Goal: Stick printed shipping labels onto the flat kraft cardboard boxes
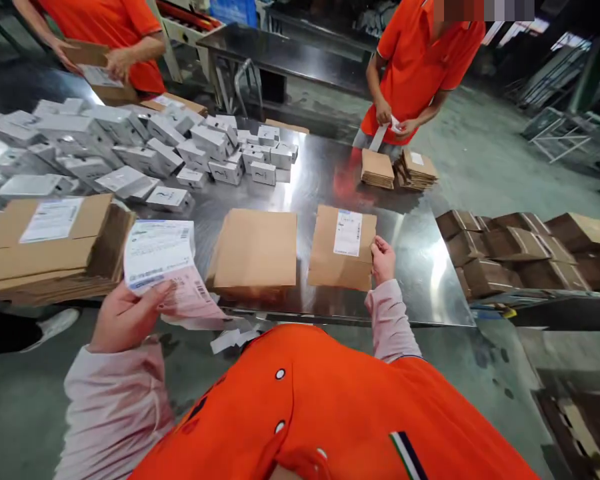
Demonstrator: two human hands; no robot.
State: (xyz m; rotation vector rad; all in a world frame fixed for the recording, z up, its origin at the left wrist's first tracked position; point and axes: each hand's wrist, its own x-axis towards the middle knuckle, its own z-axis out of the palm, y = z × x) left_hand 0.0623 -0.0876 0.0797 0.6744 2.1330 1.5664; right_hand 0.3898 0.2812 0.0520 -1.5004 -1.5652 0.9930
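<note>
My left hand (130, 313) pinches a strip of printed shipping labels (163, 250) between thumb and fingers; the strip hangs over the table's front edge. My right hand (383, 260) grips the right edge of a flat cardboard box (325, 263). That box bears one white shipping label (348, 232) on its upper part. Between my hands lies a stack of flat, unlabelled cardboard boxes (257, 247). To the left of the label strip, a thick stack of flattened boxes (95, 227) has a label on its top one.
Many small white boxes (165, 150) are heaped at the back left of the steel table (415, 267). Two co-workers in orange shirts (420, 60) stand across it, one near two small cardboard stacks (377, 167). Taped cartons (515, 243) are piled at the right.
</note>
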